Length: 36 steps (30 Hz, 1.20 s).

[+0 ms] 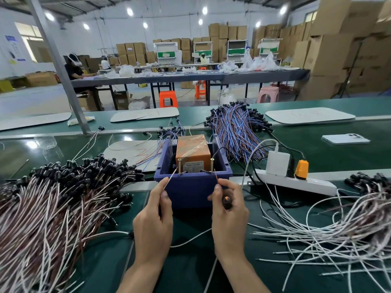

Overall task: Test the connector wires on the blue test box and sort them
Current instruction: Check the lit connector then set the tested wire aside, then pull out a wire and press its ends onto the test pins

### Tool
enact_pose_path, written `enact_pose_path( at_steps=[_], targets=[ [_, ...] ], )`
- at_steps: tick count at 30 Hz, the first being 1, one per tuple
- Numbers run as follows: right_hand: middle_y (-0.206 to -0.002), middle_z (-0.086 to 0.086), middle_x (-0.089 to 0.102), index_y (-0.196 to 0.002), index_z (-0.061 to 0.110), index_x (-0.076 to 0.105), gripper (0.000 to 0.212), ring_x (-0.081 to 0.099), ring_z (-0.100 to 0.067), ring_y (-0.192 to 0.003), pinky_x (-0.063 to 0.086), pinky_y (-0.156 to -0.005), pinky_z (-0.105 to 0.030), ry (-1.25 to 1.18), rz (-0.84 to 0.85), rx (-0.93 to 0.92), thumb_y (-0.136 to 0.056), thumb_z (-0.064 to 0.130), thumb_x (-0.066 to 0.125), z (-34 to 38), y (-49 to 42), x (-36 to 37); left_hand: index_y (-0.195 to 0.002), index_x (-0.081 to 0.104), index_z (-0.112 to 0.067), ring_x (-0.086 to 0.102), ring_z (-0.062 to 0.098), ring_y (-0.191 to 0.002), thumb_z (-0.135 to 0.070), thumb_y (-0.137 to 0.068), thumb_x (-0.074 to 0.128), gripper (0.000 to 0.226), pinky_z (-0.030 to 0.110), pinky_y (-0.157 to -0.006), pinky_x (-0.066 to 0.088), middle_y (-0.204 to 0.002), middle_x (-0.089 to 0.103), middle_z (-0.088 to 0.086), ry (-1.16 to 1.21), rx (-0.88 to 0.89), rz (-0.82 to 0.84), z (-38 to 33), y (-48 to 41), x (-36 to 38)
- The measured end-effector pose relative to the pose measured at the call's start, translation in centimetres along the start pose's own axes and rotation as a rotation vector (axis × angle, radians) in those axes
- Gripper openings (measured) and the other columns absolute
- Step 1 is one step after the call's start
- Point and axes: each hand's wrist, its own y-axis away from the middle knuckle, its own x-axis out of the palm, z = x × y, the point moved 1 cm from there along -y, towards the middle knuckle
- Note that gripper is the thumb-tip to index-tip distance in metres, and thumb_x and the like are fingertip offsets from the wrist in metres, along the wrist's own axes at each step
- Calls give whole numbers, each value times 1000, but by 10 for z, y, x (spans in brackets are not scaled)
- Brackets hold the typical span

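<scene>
Two hands work over the green surface (190, 261). The left hand (155, 212) pinches a pale wire end (171, 177) between thumb and forefinger. The right hand (229, 210) pinches a brown wire end (216, 176) and curls round a black connector (226, 200) that shows a small orange glow.

One blue test box (190, 187) stands just beyond the fingertips, open-topped. It holds one orange block (192, 148) wrapped in clear tape, and two brass screws, one left (179, 166) and one right (212, 164), stand upright at its near wall. Each wire tip reaches its own screw; actual contact is too fine to tell.

Three heaps of wires lie around the box:
- brown-and-white with black connectors, left (53, 204)
- mostly white, right (338, 225)
- blue-and-brown, behind (237, 125)

One white power strip (296, 182) carries a white charger (277, 163) and an orange plug (302, 169). One phone (346, 138) lies farther right.
</scene>
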Motion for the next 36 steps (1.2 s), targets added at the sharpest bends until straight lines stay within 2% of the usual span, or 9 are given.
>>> enact_pose_path(
  at_steps=[9,17,22,25,27,29,30,32,36],
  targets=[
    [-79,11,71,-102,47,58,21,69,-7,-77,44,-64,-8,-5,-7,14,-101,26,59,1,0,-2,-126,62,-24,44,9,-44,-34,-100,42,34,37,-48,46,-59,56,-8,30,-13,-17,3,0,1],
    [-78,13,71,-102,41,61,13,69,-5,-75,43,-63,-6,26,6,10,-101,28,59,2,1,-1,-124,58,-29,53,8,-51,-37,-101,40,31,31,-50,46,-66,59,-11,21,13,-2,2,1,2],
    [-71,16,71,-93,43,60,8,63,-8,-56,39,-50,-9,81,13,20,-98,42,54,2,0,-1,-122,61,-23,48,9,-49,-25,-105,46,23,38,-52,49,-64,55,-10,4,54,-36,4,0,5],
    [-69,15,70,-91,49,59,9,63,-9,-55,40,-48,-10,79,4,20,-96,46,52,2,0,0,-123,61,-22,49,8,-49,-24,-105,46,24,37,-52,49,-65,56,-9,5,68,-45,5,0,5],
    [-70,15,70,-94,44,60,12,63,-8,-55,41,-49,-10,74,8,14,-96,51,50,2,0,-1,-123,62,-21,49,6,-49,-26,-101,45,28,36,-51,49,-65,57,-9,8,74,-43,5,0,4],
    [-75,17,71,-99,40,61,11,66,-7,-62,43,-54,-10,71,20,18,-99,48,53,0,1,-1,-123,59,-28,51,6,-49,-30,-100,43,28,34,-50,48,-65,58,-9,11,64,-36,6,1,5],
    [-78,15,71,-101,40,61,6,67,-7,-66,45,-57,-12,51,20,29,-101,42,55,-1,1,-1,-123,57,-31,52,7,-48,-33,-100,42,27,32,-50,47,-64,59,-9,21,45,-36,7,1,5],
    [-79,11,71,-103,43,61,11,67,-9,-69,48,-61,-20,16,-3,49,-101,33,58,-3,1,-1,-123,56,-33,54,10,-48,-36,-101,41,26,26,-50,45,-62,60,-8,59,-2,-57,10,-1,4],
    [-78,7,71,-101,46,60,17,63,-8,-64,51,-62,-35,-10,-33,86,-102,29,58,-5,1,-2,-116,52,-44,55,11,-51,-37,-106,41,16,16,-48,38,-72,64,-12,130,-108,-128,13,-4,2]
  ],
)
